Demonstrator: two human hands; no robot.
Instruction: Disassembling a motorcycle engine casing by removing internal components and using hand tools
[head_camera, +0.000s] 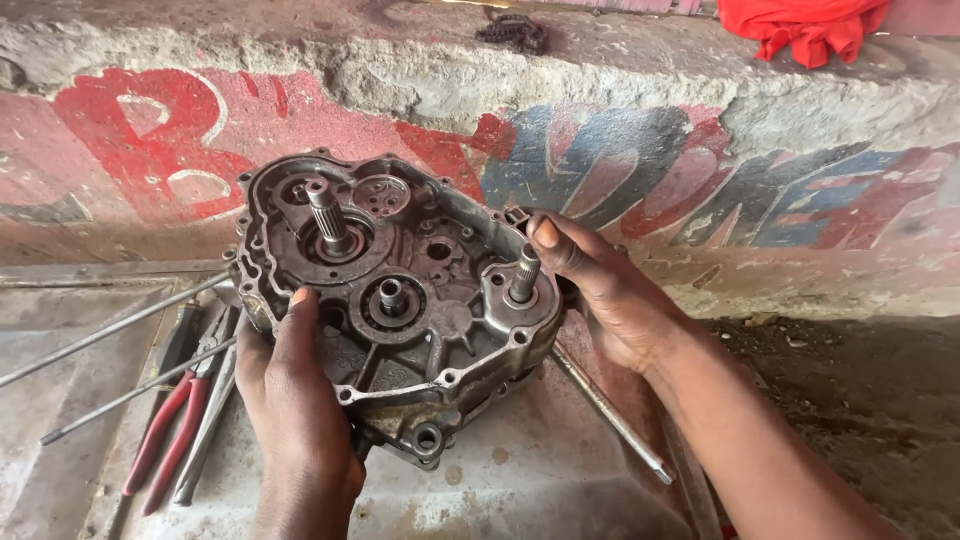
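Thin metal rods (110, 330) and red-handled pliers (165, 430) lie far left on the slab. Left hand (295, 400) comes up from below, fingers wrapped under the engine case half (400, 300), thumb over its lower-left rim. Case is centred, tilted toward the camera, shafts up. Right hand (605, 290) clamps its right edge, thumb beside the splined shaft (524, 273).

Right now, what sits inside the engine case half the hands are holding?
Inside the engine case: a tall splined shaft, a short hollow shaft and a third splined shaft. The left hand and right hand cover its edges; its underside is hidden.
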